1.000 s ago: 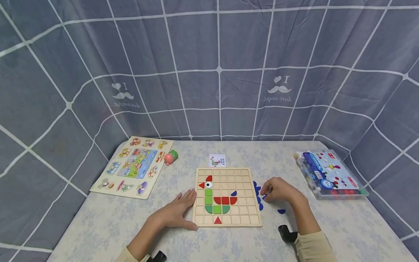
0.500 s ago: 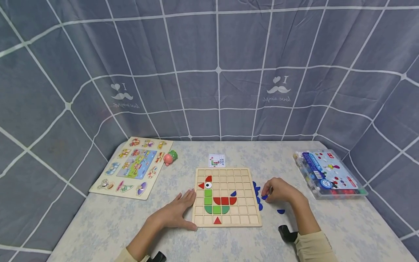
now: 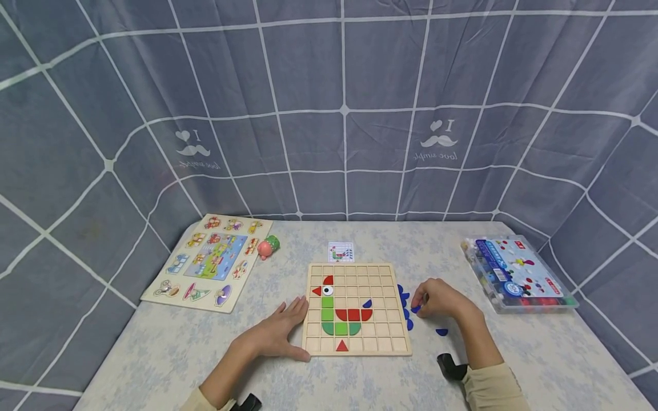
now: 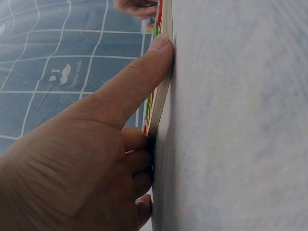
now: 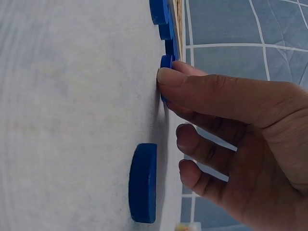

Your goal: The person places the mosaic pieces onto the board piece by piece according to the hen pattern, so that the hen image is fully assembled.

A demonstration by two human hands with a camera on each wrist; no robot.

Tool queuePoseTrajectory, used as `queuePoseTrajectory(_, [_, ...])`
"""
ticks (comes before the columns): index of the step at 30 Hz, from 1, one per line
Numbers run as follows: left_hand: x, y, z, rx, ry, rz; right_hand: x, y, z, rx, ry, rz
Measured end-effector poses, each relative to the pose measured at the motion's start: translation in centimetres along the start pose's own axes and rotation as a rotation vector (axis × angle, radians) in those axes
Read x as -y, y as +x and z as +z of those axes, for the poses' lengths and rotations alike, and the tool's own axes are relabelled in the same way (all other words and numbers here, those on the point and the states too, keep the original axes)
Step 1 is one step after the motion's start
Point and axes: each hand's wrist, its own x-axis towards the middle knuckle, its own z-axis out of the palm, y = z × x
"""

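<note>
Grey-blue curtain [image 3: 385, 63] behind the worktop [image 3: 380, 385]. Puzzle [image 3: 211, 262] flat at the worktop's far left corner; clear box [image 3: 519, 274] at the far right corner. Grid board [image 3: 380, 285] lies between them, nearer the person, carrying a bird-like shape: red pieces [image 3: 353, 314], green pieces [image 3: 327, 308], an eye tile [image 3: 328, 290].

Left hand [image 3: 280, 334]: fingers spread along the board's left edge, thumb touching by its near left corner. Right hand [image 3: 439, 297]: thumb and finger pinch one blue piece [image 3: 415, 309] just off the board's right edge. Can't tell whether that piece touches the worktop.

Card [image 3: 341, 252] just past the board's far edge. Pink-and-green toy [image 3: 268, 247] just right of the puzzle. Blue row [image 3: 404, 295] beside the board's right edge; loose half-disc [image 3: 441, 331] apart, nearer the person. Blue tile [image 3: 367, 303] on the board above the rightmost red one.
</note>
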Motion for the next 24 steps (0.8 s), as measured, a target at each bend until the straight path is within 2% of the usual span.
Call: queuePoseTrajectory(24, [0.01,-0.05,-0.03,0.001,-0.005,-0.001,0.42,-0.09,-0.03,0.008,-0.005,0.030])
